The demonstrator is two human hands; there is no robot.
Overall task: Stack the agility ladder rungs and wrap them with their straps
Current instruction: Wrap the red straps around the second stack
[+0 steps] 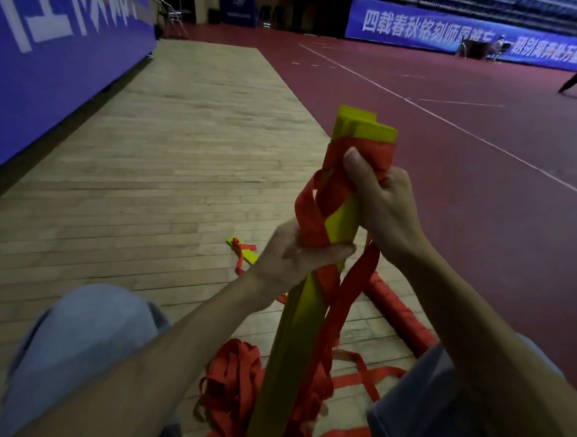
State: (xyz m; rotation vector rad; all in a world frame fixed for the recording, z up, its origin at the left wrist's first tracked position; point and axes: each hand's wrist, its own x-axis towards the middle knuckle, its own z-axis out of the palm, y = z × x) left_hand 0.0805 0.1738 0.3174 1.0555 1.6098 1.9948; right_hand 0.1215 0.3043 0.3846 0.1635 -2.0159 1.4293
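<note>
A stack of yellow ladder rungs (301, 328) stands nearly upright between my knees, its top tilted slightly right. Red straps (337, 187) wind around its upper half. My left hand (291, 256) grips the stack at mid-height, thumb across the strap. My right hand (380, 197) holds the upper part, thumb pressing the red wrap near the top. Loose red strap (235, 378) lies piled on the floor around the stack's base.
A wrapped red bundle (396, 311) lies on the floor to the right. One loose yellow rung with strap (244, 251) lies behind my left hand. My knees in blue trousers (77, 336) flank the stack. A blue banner wall (52, 65) runs along the left.
</note>
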